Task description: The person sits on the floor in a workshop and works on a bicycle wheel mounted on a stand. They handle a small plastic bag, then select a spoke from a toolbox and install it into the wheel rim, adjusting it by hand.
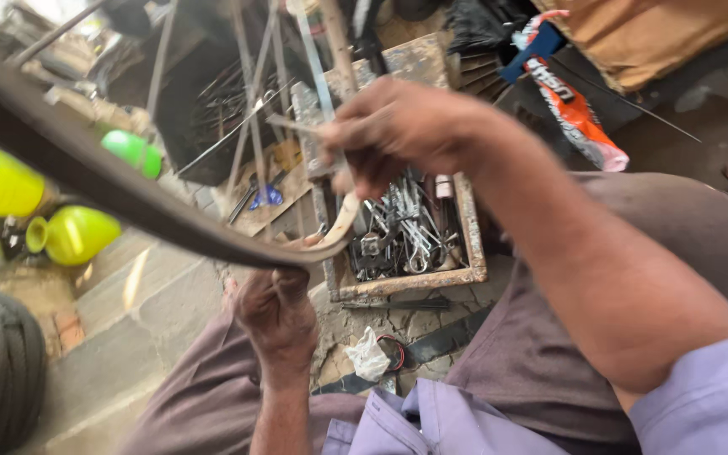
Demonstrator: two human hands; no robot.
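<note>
**Two hands working a tire on a wheel rim**

The largest thing in view is the dark tire (pixel 86 173), a long curved band that sweeps from the upper left of the frame down toward the centre. Its long axis runs diagonally, upper left to lower middle, and its near end tapers to a pale, bent tip pointing up toward the right hand. Thin spokes (pixel 250 109) rise behind it in the upper middle, which suggests the band sits on a wheel held up in front of the person.

Below and to the right of that tip lies an open wooden toolbox (pixel 473 253) on the cracked floor (pixel 170 312), full of wrenches and small metal parts; it seems to be kept close so tools are within reach.

The right hand (pixel 398 131), upper centre, has its grip clenched around a thin metal bar (pixel 318 80) that stands nearly upright. Exactly how the fingers meet the tire's tip is blurred.

The left hand (pixel 275 312), lower centre, is curled shut on the tire's underside, apparently steadying it against the pull from above.

Smaller things: yellow bottles (pixel 73 236) and a green one at the left edge, an orange packet (pixel 575 109) at upper right, and a crumpled white scrap (pixel 368 354) between the knees.
</note>
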